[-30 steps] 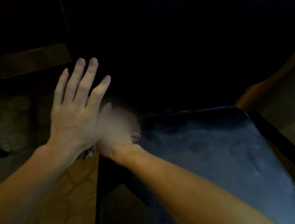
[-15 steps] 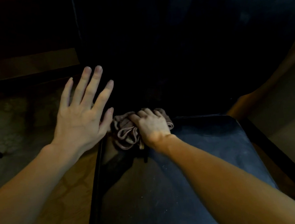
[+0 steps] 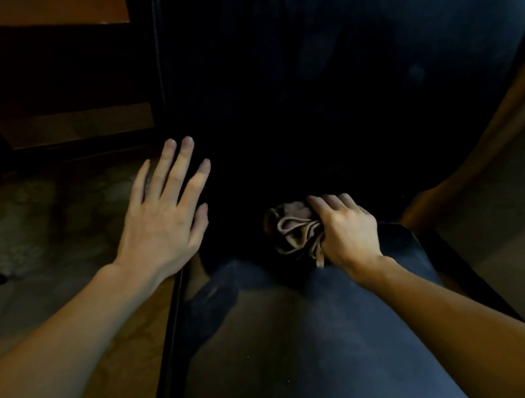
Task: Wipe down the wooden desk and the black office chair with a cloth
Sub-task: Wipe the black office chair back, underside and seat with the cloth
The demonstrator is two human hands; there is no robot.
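- Both hands are seen over the black chair (image 3: 305, 357), which fills most of the dim view.
- Its seat is marked with pale dusty smears.
- The left hand (image 3: 162, 223) is held flat and spread by the seat's left edge.
- The right hand (image 3: 346, 228) is closed around the crumpled cloth (image 3: 291, 231), pressed at the seat's back.

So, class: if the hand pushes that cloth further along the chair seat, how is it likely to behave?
The cloth is probably floppy: it sits bunched in soft folds under the right hand. It likely weighs little, since curled fingers alone hold it. On the smooth seat it should slide, though it may unfold or drag rather than keep its shape.
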